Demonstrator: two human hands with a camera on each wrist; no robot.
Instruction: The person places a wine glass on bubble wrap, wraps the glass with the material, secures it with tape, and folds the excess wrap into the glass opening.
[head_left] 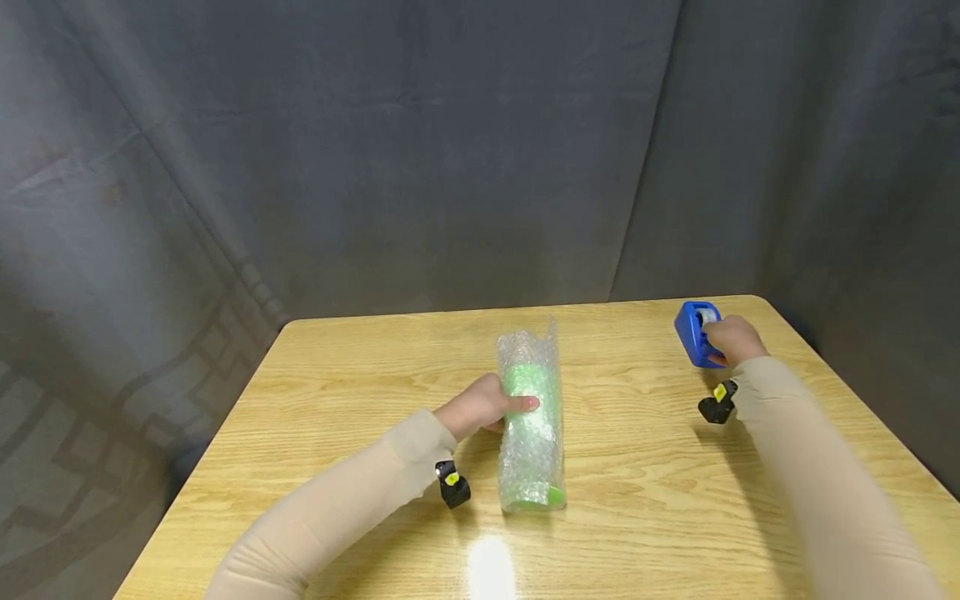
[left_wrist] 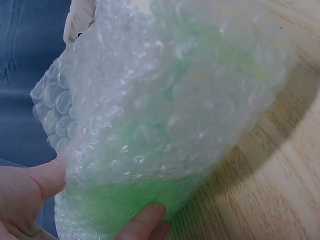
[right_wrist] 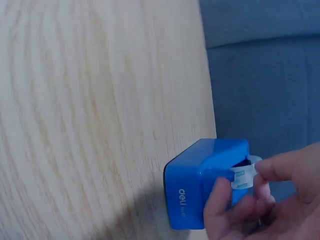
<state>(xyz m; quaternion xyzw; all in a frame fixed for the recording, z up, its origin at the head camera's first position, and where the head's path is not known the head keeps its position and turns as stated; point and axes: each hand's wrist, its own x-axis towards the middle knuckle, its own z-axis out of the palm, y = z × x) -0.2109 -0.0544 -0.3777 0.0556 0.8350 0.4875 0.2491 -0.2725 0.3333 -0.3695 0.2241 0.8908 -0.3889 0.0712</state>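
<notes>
A green cylindrical object (head_left: 527, 379) is rolled in clear bubble wrap (head_left: 525, 462) and lies lengthwise near the middle of the table. My left hand (head_left: 480, 404) holds it from the left side, thumb on top and fingers around the wrap. In the left wrist view, a fingertip (left_wrist: 150, 215) presses the bubble wrap over the green part. At the far right, my right hand (head_left: 737, 340) is at a blue tape dispenser (head_left: 693, 337). The right wrist view shows its thumb and a finger pinching the tape (right_wrist: 243, 177), another finger against the dispenser's side.
The wooden table (head_left: 360, 358) has its far edge against a grey curtain (head_left: 450, 167). The dispenser stands near the far right corner. A loose end of bubble wrap (head_left: 553, 333) sticks up past the far end of the roll.
</notes>
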